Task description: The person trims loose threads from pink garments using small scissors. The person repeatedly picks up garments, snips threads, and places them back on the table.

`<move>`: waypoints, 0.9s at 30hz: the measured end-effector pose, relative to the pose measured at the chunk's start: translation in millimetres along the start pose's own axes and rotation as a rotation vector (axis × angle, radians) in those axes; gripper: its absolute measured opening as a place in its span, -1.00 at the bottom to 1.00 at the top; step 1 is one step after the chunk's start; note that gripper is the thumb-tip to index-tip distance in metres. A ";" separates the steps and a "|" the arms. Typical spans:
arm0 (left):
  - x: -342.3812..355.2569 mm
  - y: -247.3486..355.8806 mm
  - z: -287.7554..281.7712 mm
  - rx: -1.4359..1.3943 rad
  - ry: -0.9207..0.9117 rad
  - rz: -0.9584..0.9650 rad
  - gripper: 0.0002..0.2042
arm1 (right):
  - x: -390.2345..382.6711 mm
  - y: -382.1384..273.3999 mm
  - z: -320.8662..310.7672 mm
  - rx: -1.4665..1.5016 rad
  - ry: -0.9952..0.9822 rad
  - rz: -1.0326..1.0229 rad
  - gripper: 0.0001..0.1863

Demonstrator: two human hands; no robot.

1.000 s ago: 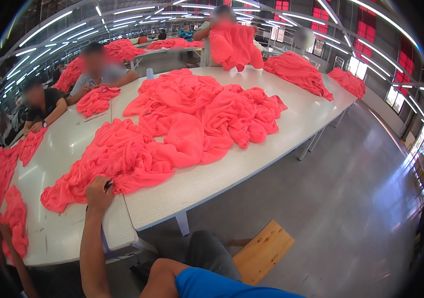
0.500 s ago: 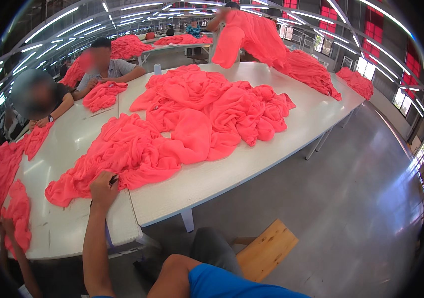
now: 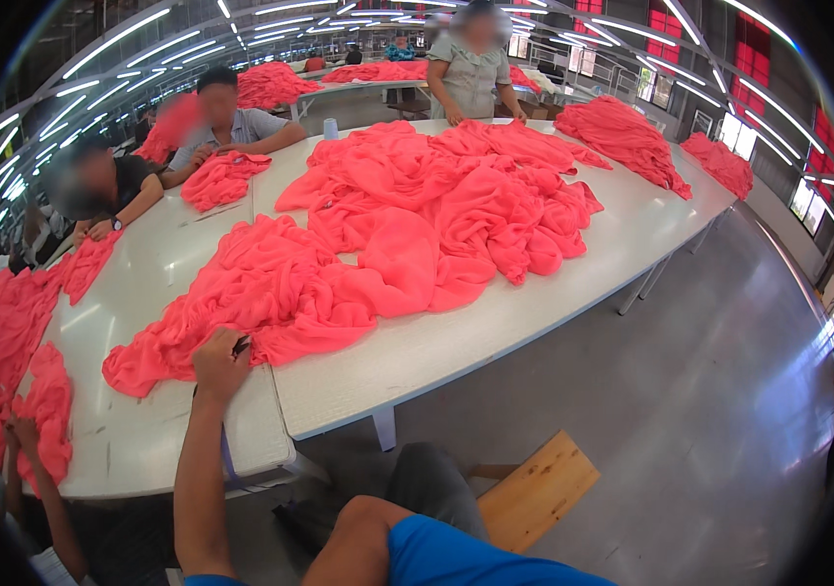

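Observation:
My left hand (image 3: 221, 361) is closed in a fist at the near edge of the coral-pink cloth heap (image 3: 270, 283). A small black tool (image 3: 241, 345) pokes out of its fingers; most of it is covered, so its kind is unclear. The knuckles are right beside the fabric, and I cannot tell whether they also grip it. My right arm (image 3: 368, 527) is bent low in the middle, its blue sleeve showing; the right hand is out of view. A larger pile of the same cloth (image 3: 397, 254) spreads over the white table (image 3: 339, 391).
Two people sit along the far left side with pink pieces (image 3: 224, 181). Another person's hands (image 3: 21, 430) hold pink cloth at the lower left. Someone stands behind the table near a pink stack (image 3: 622, 146). A wooden bench (image 3: 539, 488) is at my right.
The standing person has lowered a large raised pink cloth onto the pile, and their arms are now down. My view has shifted slightly; my left hand stays at the cloth's edge.

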State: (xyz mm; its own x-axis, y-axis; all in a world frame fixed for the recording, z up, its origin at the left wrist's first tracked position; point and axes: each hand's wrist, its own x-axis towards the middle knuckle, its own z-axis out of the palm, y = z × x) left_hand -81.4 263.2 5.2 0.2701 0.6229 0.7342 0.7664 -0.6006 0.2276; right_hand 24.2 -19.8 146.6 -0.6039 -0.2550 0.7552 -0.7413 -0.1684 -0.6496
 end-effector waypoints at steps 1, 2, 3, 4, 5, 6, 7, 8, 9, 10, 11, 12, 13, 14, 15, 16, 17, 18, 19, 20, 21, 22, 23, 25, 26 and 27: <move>-0.3 -1.3 1.1 0.000 0.003 0.004 -0.88 | 0.8 0.9 -0.9 0.002 0.000 0.003 -0.76; -0.6 -1.3 1.3 0.005 0.011 0.003 -0.89 | 0.5 1.3 0.0 0.009 -0.007 0.005 -0.76; -1.3 -1.4 0.8 0.007 0.009 -0.004 -0.89 | 0.6 1.1 -0.9 0.016 -0.013 0.008 -0.76; -2.6 -1.2 0.0 0.011 0.007 -0.014 -0.88 | 0.9 1.0 0.7 0.024 -0.015 0.014 -0.76; -4.1 -1.5 -3.9 0.026 0.005 -0.024 -0.88 | 1.4 1.8 2.1 0.030 -0.026 0.014 -0.76; -6.3 -2.5 -7.1 0.025 0.015 -0.011 -0.88 | 1.4 1.7 2.7 0.043 -0.033 0.025 -0.76; -7.9 -2.1 -7.9 0.031 0.024 0.000 -0.87 | 1.6 1.5 3.6 0.060 -0.040 0.030 -0.76; -7.8 -2.6 -8.4 0.029 0.040 0.018 -0.86 | 2.4 -0.6 3.6 0.070 -0.045 0.047 -0.76; -7.7 -3.0 -7.7 0.030 0.061 0.034 -0.86 | -0.3 -3.3 2.1 0.071 -0.037 0.074 -0.76; -8.1 -3.9 -7.0 0.035 0.059 0.038 -0.86 | -4.4 -3.7 -0.1 0.062 -0.025 0.110 -0.76; -4.8 -3.0 -3.8 0.030 0.057 0.049 -0.86 | -9.8 -8.8 -5.9 0.051 -0.007 0.153 -0.76; -2.1 -1.5 -1.0 0.018 0.047 0.038 -0.85 | -18.8 -16.5 -14.8 0.010 0.034 0.215 -0.76; -2.7 -2.0 2.0 0.003 0.036 0.023 -0.85 | -30.6 -22.7 -26.6 -0.034 0.083 0.276 -0.76; -5.1 -3.3 2.9 0.002 0.039 0.006 -0.85 | -46.6 -33.3 -43.1 -0.103 0.148 0.348 -0.76; -7.1 -4.8 2.5 0.003 0.040 -0.009 -0.85 | -65.8 -45.4 -65.7 -0.262 0.298 0.414 -0.81; -6.6 -5.5 1.4 -0.006 0.037 -0.015 -0.85 | -85.4 -54.2 -85.1 -0.346 0.475 0.598 -0.83; -8.4 -6.5 -2.6 -0.006 0.033 -0.031 -0.85 | -108.2 -52.3 -111.1 -0.650 0.633 0.572 -0.84; -10.3 -7.0 -5.8 -0.012 0.029 -0.046 -0.85 | -123.5 -52.5 -136.5 -0.718 0.847 0.540 -0.86; -9.2 -6.1 -7.0 -0.023 0.026 -0.053 -0.85 | -148.0 -53.5 -169.5 -0.752 0.994 0.549 -0.86; -9.9 -7.5 -3.7 -0.067 0.030 -0.116 -0.86 | -172.2 -54.0 -198.6 -0.835 1.111 0.582 -0.86; -9.9 -8.6 -1.3 -0.078 0.044 -0.126 -0.87 | -193.9 -58.1 -224.3 -0.925 1.236 0.607 -0.85; -7.3 -8.7 2.6 -0.094 0.054 -0.128 -0.87 | -217.9 -65.3 -244.1 -1.038 1.230 0.649 -0.84; -5.9 -10.9 3.5 -0.103 0.061 -0.137 -0.87 | -236.1 -68.8 -257.6 -1.140 1.218 0.688 -0.83; -4.7 -10.8 -0.8 -0.109 0.050 -0.171 -0.86 | -251.4 -72.3 -267.0 -1.334 1.132 0.788 -0.82; -5.8 -11.3 -2.5 -0.110 0.041 -0.189 -0.86 | -257.8 -70.2 -269.8 -1.426 1.088 0.836 -0.82; -6.4 -11.6 -3.4 -0.116 0.044 -0.183 -0.86 | -265.2 -66.9 -270.5 -1.549 1.009 0.819 -0.82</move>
State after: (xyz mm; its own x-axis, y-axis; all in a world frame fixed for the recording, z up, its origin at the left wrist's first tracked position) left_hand -94.1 264.4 0.0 0.1051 0.7056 0.7007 0.7278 -0.5348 0.4294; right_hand 154.8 316.7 13.4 -0.3707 0.7794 0.5051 0.4926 0.6260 -0.6045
